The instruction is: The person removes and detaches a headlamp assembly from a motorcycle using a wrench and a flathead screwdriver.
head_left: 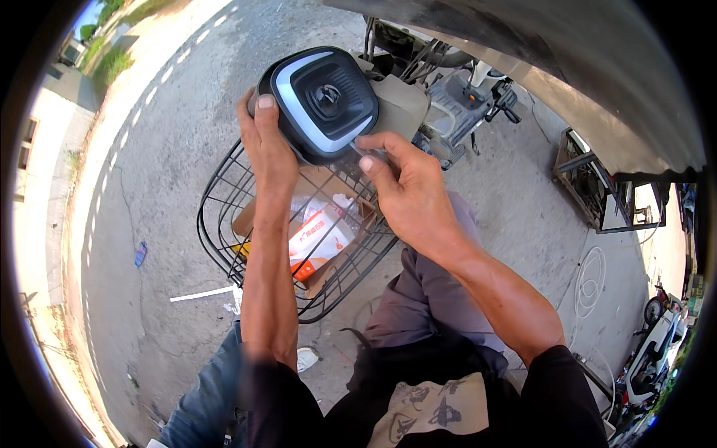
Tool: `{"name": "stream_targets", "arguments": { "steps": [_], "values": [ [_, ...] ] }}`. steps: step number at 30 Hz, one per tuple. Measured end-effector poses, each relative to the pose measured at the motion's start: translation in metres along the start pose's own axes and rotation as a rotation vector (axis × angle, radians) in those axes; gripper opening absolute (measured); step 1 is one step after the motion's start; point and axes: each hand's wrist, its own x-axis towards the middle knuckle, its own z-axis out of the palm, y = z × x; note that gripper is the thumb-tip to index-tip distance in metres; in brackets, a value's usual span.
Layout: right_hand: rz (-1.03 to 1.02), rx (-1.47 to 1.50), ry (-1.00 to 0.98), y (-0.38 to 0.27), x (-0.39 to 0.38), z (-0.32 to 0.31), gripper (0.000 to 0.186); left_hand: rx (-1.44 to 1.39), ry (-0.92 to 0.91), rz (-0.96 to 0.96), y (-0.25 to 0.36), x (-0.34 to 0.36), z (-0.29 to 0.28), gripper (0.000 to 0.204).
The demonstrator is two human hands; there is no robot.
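Note:
A black square headlight (325,104) with a silver-white ring and a round lens in its middle sits above the front basket of a vehicle. My left hand (270,153) wraps its left side, the thumb lying on the front edge. At the lower right corner of the headlight, my right hand (414,187) pinches thumb and forefinger around a thin, light-coloured piece, too small to name. Below is the black wire basket (200,216), where a cardboard box (244,218) holds a white and orange package (323,237) and some clear plastic.
Cables hang behind the headlight. A grey vehicle (457,101) with handlebars stands beyond, under a metal sheet (590,67). To the right are a metal frame (586,179), a coiled white hose (591,280) and a white scooter (653,351). A leg in blue jeans (205,392) shows lower left.

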Motion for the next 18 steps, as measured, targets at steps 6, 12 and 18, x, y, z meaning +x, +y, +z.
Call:
{"name": "stream_targets", "arguments": {
  "steps": [6, 12, 18],
  "values": [
    [0.069, -0.41, -0.286, -0.048, 0.027, -0.029, 0.019, 0.014, 0.009, -0.021, 0.012, -0.003, 0.0, 0.078],
    [-0.033, -0.579, -0.227, -0.037, 0.019, -0.021, 0.022, -0.027, -0.013, -0.054, 0.013, -0.007, 0.003, 0.071],
    [-0.054, -0.521, -0.345, -0.035, 0.041, -0.028, 0.024, 0.041, -0.02, 0.001, 0.016, -0.009, 0.001, 0.079]
  ]
}}
